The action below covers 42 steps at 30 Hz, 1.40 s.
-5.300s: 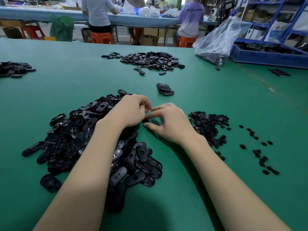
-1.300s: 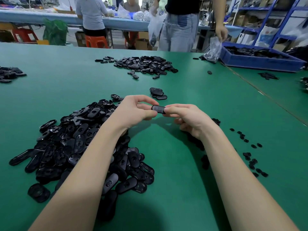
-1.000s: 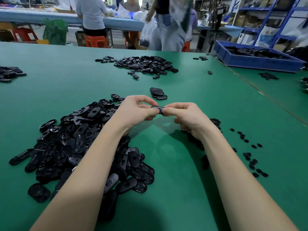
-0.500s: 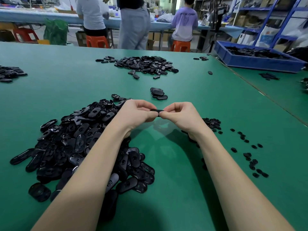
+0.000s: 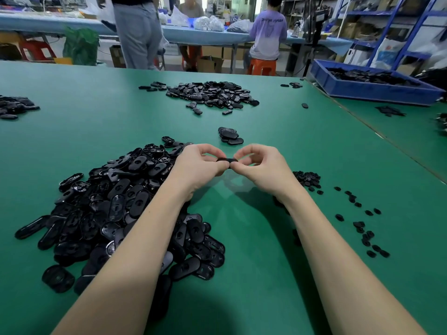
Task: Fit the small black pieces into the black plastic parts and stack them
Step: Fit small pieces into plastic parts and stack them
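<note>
Bright overhead light, soft shadows, wide-angle edge bending, blurred background

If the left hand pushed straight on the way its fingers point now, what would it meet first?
The left hand points right, toward the right hand. Both pinch the black plastic part between them, so it would press the part into the right hand's fingertips almost at once.

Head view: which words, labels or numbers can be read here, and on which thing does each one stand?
Purple shirt of the seated person: dark print on its back, too blurred to read.
White bag by the blue shelves: blue and red mark, too small to read.
Black plastic parts: no text visible.
</note>
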Motion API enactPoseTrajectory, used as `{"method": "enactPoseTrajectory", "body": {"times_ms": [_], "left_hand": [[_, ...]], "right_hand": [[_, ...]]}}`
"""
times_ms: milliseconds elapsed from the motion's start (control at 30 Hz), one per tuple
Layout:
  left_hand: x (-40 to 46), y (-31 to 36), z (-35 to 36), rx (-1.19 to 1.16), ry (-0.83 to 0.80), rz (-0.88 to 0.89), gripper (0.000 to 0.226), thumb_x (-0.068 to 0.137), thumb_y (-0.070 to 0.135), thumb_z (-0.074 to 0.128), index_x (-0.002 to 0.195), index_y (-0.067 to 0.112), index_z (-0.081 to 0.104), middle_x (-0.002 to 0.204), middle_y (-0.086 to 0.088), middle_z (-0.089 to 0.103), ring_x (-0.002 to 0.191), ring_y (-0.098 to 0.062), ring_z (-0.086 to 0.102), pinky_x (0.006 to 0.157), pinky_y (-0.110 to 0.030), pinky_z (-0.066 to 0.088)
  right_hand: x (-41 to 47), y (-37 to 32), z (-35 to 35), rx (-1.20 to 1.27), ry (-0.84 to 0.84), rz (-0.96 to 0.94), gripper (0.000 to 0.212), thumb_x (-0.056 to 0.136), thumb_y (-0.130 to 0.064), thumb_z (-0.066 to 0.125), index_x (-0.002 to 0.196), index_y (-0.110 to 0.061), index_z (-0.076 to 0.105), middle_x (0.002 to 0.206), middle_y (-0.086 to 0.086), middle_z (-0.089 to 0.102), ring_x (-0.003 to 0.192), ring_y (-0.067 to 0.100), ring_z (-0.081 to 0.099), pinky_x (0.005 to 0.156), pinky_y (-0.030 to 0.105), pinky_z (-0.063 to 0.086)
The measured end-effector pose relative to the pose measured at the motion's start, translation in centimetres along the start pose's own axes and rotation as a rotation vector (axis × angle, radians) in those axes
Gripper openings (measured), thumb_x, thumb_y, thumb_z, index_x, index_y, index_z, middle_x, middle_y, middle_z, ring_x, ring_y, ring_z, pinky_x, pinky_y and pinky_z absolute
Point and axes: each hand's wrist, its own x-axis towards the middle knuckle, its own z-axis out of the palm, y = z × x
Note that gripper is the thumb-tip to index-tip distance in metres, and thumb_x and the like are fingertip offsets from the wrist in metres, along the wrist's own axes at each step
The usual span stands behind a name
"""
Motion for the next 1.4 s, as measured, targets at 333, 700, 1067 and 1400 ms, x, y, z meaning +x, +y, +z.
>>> {"method": "enactPoseTrajectory", "body": {"times_ms": [333,700,1067,1400], "left_hand": [[0.7,-0.7,-0.9,0.043,0.116,0.062,0.010,0.085,0.018,0.069,0.092,0.025,0.072,0.086,0.003,0.076,0.089,-0.019,0.072,0.091,-0.042,0.057],[0.7,-0.8,-1.4,0.254,0.042,0.139,0.008,0.089,0.022,0.066,0.087,0.025,0.073,0.084,0.004,0.073,0.088,-0.014,0.072,0.086,-0.032,0.056],[1.0,-0.3,-2.8,0.057,-0.037,0.071,0.024,0.100,0.014,0.051,0.087,0.018,0.070,0.096,-0.004,0.075,0.074,-0.013,0.067,0.071,-0.027,0.056],[0.8,-0.1,-4.4,0.521,0.143,0.285,0.022,0.092,0.012,0.054,0.097,0.025,0.070,0.093,0.008,0.073,0.084,-0.007,0.068,0.076,-0.014,0.051]], "right_hand": [[2.2,0.9,0.3,-0.314,0.166,-0.019,0.014,0.078,-0.034,0.077,0.089,-0.037,0.068,0.084,-0.023,0.071,0.076,0.007,0.064,0.071,0.030,0.053],[10.9,0.1,1.7,-0.426,0.237,0.186,0.025,0.083,-0.026,0.070,0.108,-0.030,0.069,0.108,-0.005,0.072,0.105,0.020,0.066,0.084,0.029,0.052],[6.0,0.6,0.8,-0.308,0.206,0.056,0.003,0.083,-0.029,0.069,0.085,-0.030,0.070,0.079,-0.018,0.068,0.080,0.006,0.064,0.059,0.016,0.040],[1.2,-0.1,0.7,-0.356,-0.214,0.008,0.006,0.088,-0.031,0.071,0.084,-0.032,0.074,0.083,-0.017,0.072,0.060,-0.015,0.057,0.049,0.003,0.036]]}}
